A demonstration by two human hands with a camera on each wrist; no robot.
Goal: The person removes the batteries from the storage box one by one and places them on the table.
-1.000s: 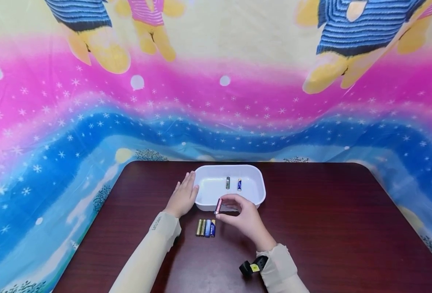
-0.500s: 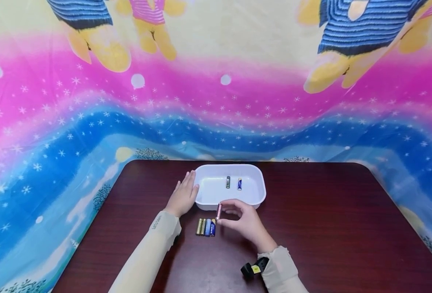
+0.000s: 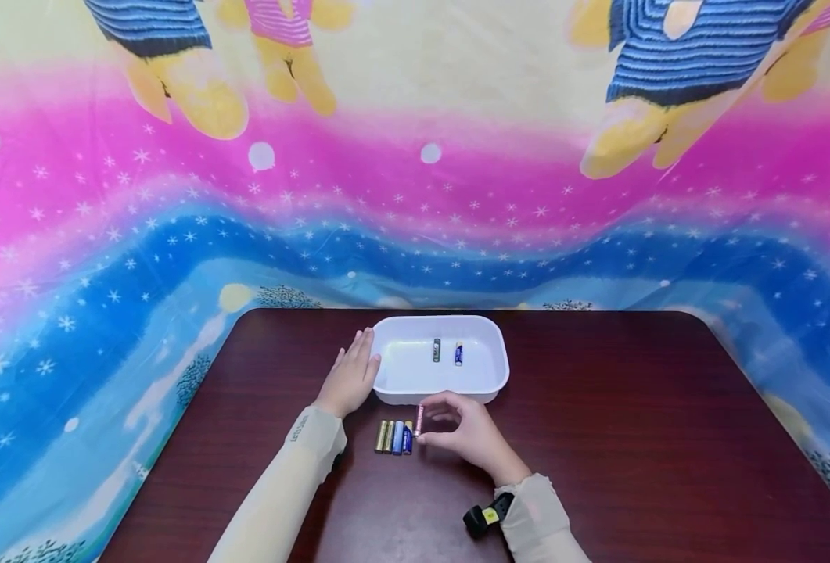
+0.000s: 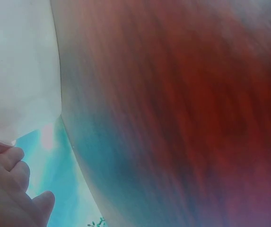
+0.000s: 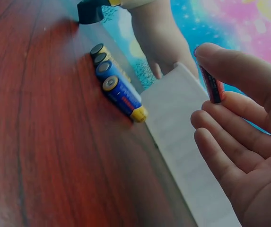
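A slim red-and-black cylindrical battery (image 5: 214, 87) is clamped end to end between the thumb and a fingertip of the person's right hand (image 3: 472, 435), just to the right of a row of batteries. The thumb covers its near end and the finger its far end, so neither tip can be made out. In the head view its long axis runs away from the person, leaning slightly right, almost parallel to the row. There it seems nearly beside the row; the right wrist view shows it held clearly apart.

In the row, side by side on the dark reddish-brown wooden table (image 3: 633, 414), lie two gold-toned batteries (image 3: 385, 437), one light blue battery (image 3: 397, 438) and one dark blue battery with a yellow end (image 3: 407, 439). The yellow end points toward a white rectangular plastic tray (image 3: 406, 363) with rounded corners.

Only the head view shows the tray's contents: a dark greenish battery (image 3: 436, 350) and a blue battery (image 3: 459, 354), lying apart, lengthwise away from the person.

The left hand (image 3: 347, 383), fingers extended, rests against the tray's left wall. The left wrist view is blurred and cuts that hand off at the edge. Behind hangs a creased pink-and-blue printed cloth (image 3: 358, 180).
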